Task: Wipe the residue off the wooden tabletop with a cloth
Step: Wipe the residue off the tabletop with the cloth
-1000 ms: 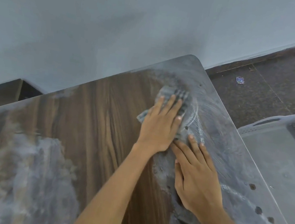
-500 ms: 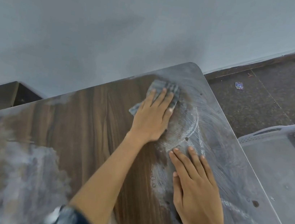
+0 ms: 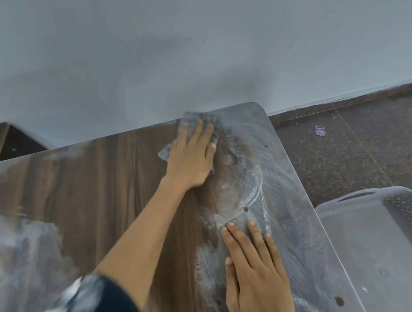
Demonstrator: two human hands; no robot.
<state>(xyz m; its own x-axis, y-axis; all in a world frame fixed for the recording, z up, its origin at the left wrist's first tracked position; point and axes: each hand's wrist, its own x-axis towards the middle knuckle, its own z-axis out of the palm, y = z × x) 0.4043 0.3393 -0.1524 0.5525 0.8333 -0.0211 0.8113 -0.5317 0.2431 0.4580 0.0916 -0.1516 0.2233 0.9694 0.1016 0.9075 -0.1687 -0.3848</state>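
Your left hand (image 3: 191, 157) lies flat on the cloth (image 3: 199, 121), fingers straight and together, pressing it down at the far edge of the table (image 3: 107, 168), where the table meets the wall (image 3: 162, 44). The cloth shows mostly beyond your fingertips and a little out to the left of the palm; the rest is under the hand. Your right hand (image 3: 259, 277) rests nearer to you, also flat with fingers spread a little, holding nothing and bracing on the table. The residue (image 3: 287, 193) that matters lies to the right of the left hand: a grey film with curved pale streaks running from the far right corner down along the right side, passing under and beyond your right fingertips. Its long axis runs from the far corner toward you along that right edge. Directly below the left wrist the wood grain looks bare. A second patch of residue (image 3: 9, 247) sits well off to the left of your left forearm, near you. So the cloth hand is the nearer one to the corner film, and my judgement is that the next stroke should go rightward and then pull back toward you. The right hand sits in that path and would likely need to shift. A basket (image 3: 372, 245) stands beside the table on the right.
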